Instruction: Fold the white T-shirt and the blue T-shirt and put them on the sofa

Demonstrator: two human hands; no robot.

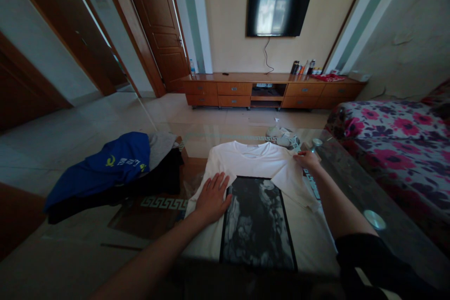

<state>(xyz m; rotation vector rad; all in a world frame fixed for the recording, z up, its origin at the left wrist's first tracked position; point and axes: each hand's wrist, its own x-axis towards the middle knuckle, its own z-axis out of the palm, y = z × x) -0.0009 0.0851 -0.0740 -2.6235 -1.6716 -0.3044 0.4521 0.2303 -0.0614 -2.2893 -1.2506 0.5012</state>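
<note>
**White shirt flat on the glass desk**

Head view: a soft white shirt with a dark rectangular print lies spread on the glossy glass desk. The left hand presses flat on its left side, fingers slightly spread. The right hand pinches the folded right sleeve at the shirt's edge. A rumpled clothes pile, blue on top, sits left of the shirt. The shirt's hem is cut off below; the print is hard to make out.

The white T-shirt's hem is cut off below, and the bottles are too small to identify.
</note>
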